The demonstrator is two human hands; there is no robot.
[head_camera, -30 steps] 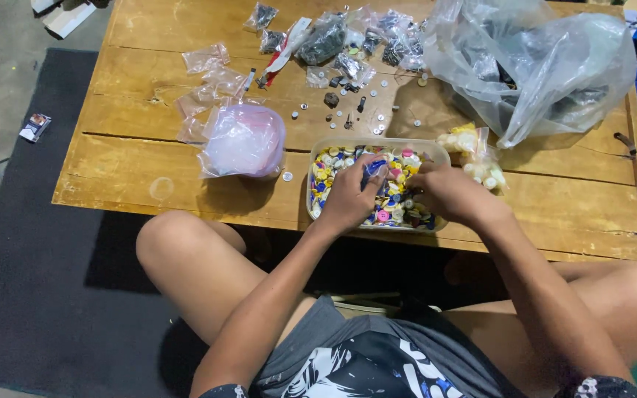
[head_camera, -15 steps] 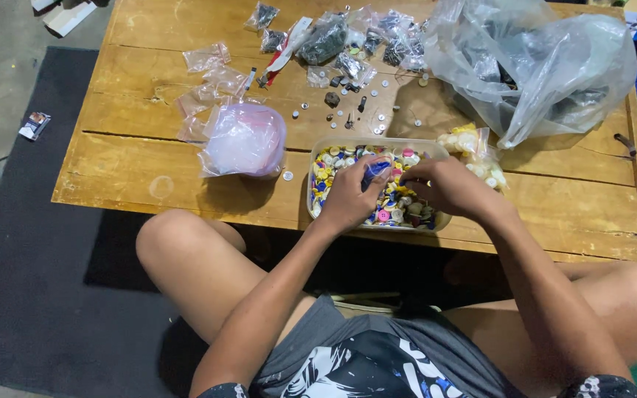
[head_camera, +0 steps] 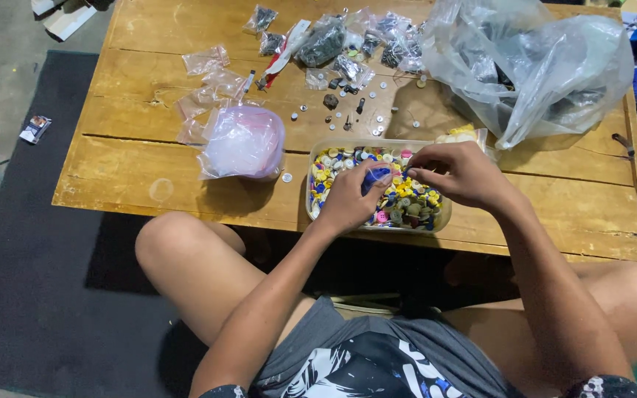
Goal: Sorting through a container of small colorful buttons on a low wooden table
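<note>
A clear plastic tray full of small coloured buttons stands near the front edge of a low wooden table. Over it my left hand is closed around a small blue thing; what it is I cannot tell. My right hand hovers above the tray's right half with its fingertips pinched together close to that blue thing. Whether a button sits between those fingers is hidden.
A tied pink-white plastic bag lies left of the tray. Small clear packets, loose small parts and filled little bags sit farther back. A large crumpled clear bag fills the back right. A dark mat covers the floor.
My right hand has moved up and left from the tray's right edge toward my left hand. The left hand has barely shifted.
</note>
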